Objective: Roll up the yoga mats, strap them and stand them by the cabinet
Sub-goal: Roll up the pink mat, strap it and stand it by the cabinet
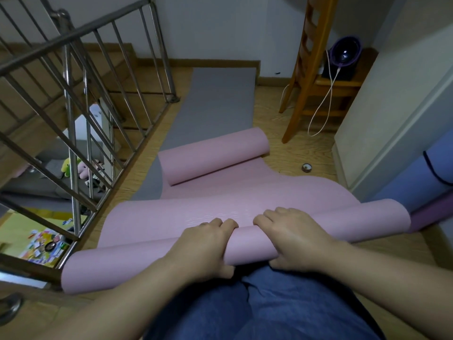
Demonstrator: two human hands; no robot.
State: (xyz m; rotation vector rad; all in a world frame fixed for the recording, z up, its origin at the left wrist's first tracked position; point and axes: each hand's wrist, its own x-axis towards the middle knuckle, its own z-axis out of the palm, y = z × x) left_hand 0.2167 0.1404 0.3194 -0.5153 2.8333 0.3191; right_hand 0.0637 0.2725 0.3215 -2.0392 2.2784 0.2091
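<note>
Person is kneeling at the near end of the pink mat (pixel 220 207), both hands on the roll (pixel 147 261) they're forming across their knees. Left hand (pixel 203 244): fingers curled over the top of the roll, thumb tucked under the near side, so it's gripping, not just pushing. Right hand (pixel 291 236): same hold, fingers wrapped over the crest, thumb underneath. The hands sit close together at mid-width, probably to keep the core tight and drive it forward evenly. The cost is that both ends of the roll are unsupported and look looser, flaring out wider than the middle. The far end of the pink mat has its own curl (pixel 213 155) lying skewed on the floor, likely rolling memory. That will meet the advancing roll unless it's flattened first. The stretch between the two rolls lies flat. The grey mat (pixel 215 101) lies flat beyond, running to the back wall, its near end under the pink one; it's not started. A blue rolled mat (pixel 411 187) and a purple one (pixel 431 217) already sit on the right beside the white cabinet (pixel 392 114); I can't tell whether they're strapped. There's a small round thing (pixel 306 167) on the wooden floor (pixel 282 133) near the cabinet, too small to identify. I see no strap. The stair railing (pixel 73 94) runs close on the left, so there's little room to shift sideways. My read: early in rolling this mat, with strapping and standing not yet reached.
</note>
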